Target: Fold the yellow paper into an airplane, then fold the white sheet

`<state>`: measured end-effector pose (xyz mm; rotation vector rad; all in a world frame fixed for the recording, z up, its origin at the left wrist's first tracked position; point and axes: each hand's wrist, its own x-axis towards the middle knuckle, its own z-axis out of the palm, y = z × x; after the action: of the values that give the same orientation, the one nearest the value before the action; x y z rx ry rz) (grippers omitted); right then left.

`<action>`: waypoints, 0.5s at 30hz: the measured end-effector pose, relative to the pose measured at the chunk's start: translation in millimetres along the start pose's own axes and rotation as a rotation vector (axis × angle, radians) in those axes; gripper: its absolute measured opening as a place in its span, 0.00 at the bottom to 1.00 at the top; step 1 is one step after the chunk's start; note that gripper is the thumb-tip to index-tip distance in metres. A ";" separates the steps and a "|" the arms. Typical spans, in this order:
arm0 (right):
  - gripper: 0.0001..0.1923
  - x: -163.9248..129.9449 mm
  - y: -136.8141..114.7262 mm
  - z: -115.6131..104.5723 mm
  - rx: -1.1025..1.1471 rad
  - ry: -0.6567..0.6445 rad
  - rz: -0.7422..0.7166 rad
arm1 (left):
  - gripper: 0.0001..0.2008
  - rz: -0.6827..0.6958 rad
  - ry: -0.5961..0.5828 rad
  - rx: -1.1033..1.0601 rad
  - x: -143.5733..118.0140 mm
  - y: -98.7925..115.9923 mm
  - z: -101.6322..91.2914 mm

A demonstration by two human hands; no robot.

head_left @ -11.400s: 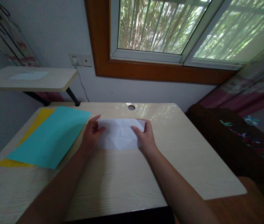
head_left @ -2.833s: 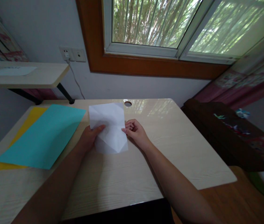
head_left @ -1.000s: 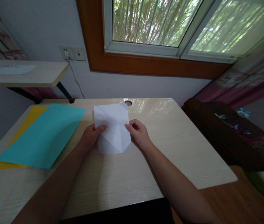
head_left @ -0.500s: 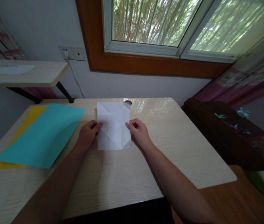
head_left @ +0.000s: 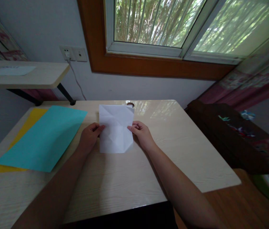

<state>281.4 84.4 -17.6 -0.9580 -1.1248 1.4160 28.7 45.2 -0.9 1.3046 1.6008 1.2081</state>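
A white sheet of paper [head_left: 116,133] with crease lines is held up over the pale wooden desk [head_left: 191,152]. My left hand [head_left: 90,136] pinches its left edge, thumb in front and fingers behind. On the opposite edge my right hand [head_left: 142,133] grips the paper in the same way, its forefinger partly hidden behind the sheet. The lower right corner looks angled, and the upper right corner stands out slightly. Left of my left hand lies a turquoise sheet [head_left: 46,140], resting over a yellow sheet [head_left: 27,127].
A raised shelf [head_left: 50,74] on dark legs stands at the back left, with a paper [head_left: 11,70] on it. Behind the desk are a wall socket [head_left: 73,54] with a plugged cable and a window [head_left: 148,25]. Dark furniture [head_left: 222,136] holding small colourful items stands right.
The paper's upper right corner has shifted slightly outward and the sheet's surface has flexed. Both hands keep their hold in nearly the same place.
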 end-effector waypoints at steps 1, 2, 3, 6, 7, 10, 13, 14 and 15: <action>0.17 0.0 0.6 -0.5 -0.005 -0.015 0.023 | 0.18 -0.002 -0.003 -0.014 -0.2 0.5 0.3; 0.16 0.0 0.9 -0.9 -0.011 -0.020 0.031 | 0.18 -0.004 -0.008 -0.030 -0.3 0.9 0.7; 0.15 0.2 0.8 -1.2 -0.015 -0.016 0.025 | 0.18 -0.008 -0.014 -0.043 -0.5 1.2 1.1; 0.16 1.0 -0.9 -1.8 -0.005 0.009 -0.027 | 0.18 -0.012 -0.033 -0.056 -1.2 1.6 2.2; 0.17 1.3 -1.5 -2.1 0.001 0.019 -0.039 | 0.18 -0.012 -0.036 -0.052 -1.6 1.9 2.4; 0.20 2.0 -2.7 -3.1 -0.001 0.039 -0.055 | 0.18 -0.025 -0.042 -0.041 -2.6 3.4 2.5; 0.22 2.4 -2.9 -4.2 -0.038 0.041 -0.062 | 0.19 -0.059 -0.062 -0.054 -2.9 5.1 2.5; 0.23 2.4 -2.9 -4.4 -0.046 0.034 -0.058 | 0.19 -0.064 -0.064 -0.058 -2.9 5.3 2.7; 0.24 2.2 -2.8 -4.5 -0.047 0.025 -0.049 | 0.19 -0.062 -0.059 -0.058 -2.7 5.1 2.8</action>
<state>286.1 87.3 -15.9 -0.9722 -1.1599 1.3397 33.3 43.4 3.2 1.2337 1.5418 1.1597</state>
